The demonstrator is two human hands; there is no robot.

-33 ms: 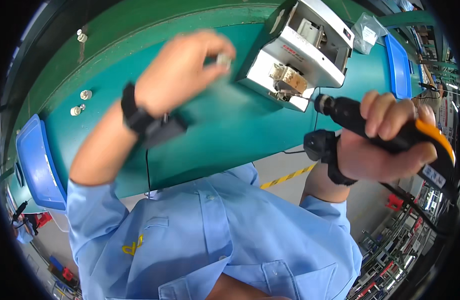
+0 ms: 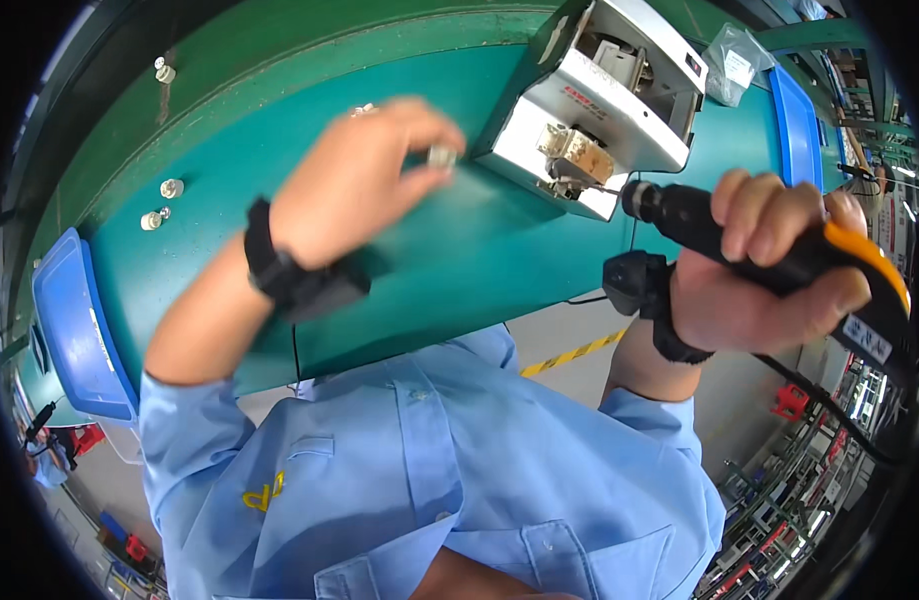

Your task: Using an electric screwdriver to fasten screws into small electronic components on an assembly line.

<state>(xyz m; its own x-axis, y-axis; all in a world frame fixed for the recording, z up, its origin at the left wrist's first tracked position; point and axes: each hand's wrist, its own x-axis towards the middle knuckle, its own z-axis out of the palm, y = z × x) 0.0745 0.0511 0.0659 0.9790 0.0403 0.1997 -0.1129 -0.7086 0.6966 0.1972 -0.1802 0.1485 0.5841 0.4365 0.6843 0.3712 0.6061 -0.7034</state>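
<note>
My left hand, slightly blurred over the green work surface, pinches a small whitish cylindrical part between thumb and forefinger. Wrapped in my right hand is a black and orange electric screwdriver, pointing left. Its bit reaches the front of a white box-shaped machine, likely a screw feeder, beside a worn metal block. Whether the bit touches it I cannot tell. Beyond my left hand, another small whitish part shows in part above the knuckles.
Two small white round parts lie left on the green table; one more sits on the far ledge. A blue tray stands at the left, another blue tray at the far right, by a clear plastic bag.
My left hand has shifted slightly nearer me with the small part, uncovering another whitish part behind it. My right hand and the screwdriver have moved slightly left and up.
</note>
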